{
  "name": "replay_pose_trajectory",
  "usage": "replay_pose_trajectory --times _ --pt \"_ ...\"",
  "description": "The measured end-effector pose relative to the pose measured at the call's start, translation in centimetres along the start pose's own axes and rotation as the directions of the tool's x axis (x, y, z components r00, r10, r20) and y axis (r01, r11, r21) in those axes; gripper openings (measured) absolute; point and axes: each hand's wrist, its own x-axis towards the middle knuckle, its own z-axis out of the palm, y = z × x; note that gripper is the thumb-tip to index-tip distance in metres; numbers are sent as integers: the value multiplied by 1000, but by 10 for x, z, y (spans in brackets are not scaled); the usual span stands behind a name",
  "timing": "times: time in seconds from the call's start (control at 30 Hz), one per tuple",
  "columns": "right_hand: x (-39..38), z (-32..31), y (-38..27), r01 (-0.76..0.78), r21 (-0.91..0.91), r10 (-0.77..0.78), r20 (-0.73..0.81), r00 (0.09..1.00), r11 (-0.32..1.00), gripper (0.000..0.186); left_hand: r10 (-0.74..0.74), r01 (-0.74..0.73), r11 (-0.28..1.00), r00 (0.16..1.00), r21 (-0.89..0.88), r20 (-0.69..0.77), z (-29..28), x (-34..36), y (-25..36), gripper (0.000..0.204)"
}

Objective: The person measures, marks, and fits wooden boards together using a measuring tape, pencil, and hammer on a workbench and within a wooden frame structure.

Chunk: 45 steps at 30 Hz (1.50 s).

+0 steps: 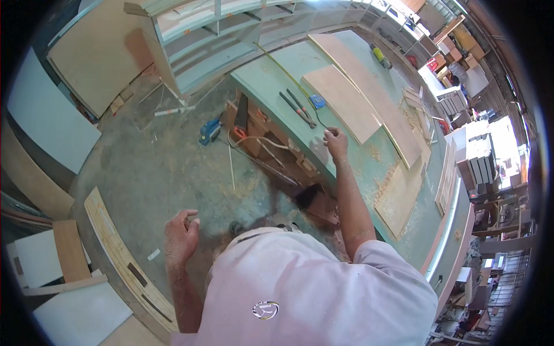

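My right hand (336, 144) is over the green-topped workbench, its fingers pinched at the lower end of a thin dark stick-like piece (321, 119); I cannot make out its exact kind. Just beyond lies a blue tape measure (317, 102) with its yellow blade (283, 69) run out toward the far left corner. Dark-handled pincers (298, 109) rest open to the left of that hand. Low on the left, my left hand (182, 233) hangs above the floor, fingers loosely curved and apart, with nothing seen in it.
Plywood sheets (340, 101) and sawdust cover part of the workbench (259, 86). Below its edge are a handsaw (240, 118) and a cable. A blue power tool (210, 131) sits on the floor. Long boards (115, 236) lie at left; a cabinet frame (213, 55) stands behind.
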Motion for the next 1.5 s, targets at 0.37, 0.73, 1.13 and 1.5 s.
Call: replay_pose_trajectory --times 0.37,0.73,1.13,1.5 --pt "123 62 -18 -33 -479 -71 -197 978 877 69 -390 335 915 875 222 288 94 143 -254 54" --pt "168 150 -11 -117 -665 -184 -365 913 738 52 -473 412 881 800 234 369 62 277 -240 47" --pt "190 123 -49 -90 -713 -37 -160 986 696 59 -67 16 991 918 131 392 29 557 -109 42" --pt "24 246 -177 -68 -324 -83 -431 898 943 56 257 244 883 466 -402 847 97 492 123 54"
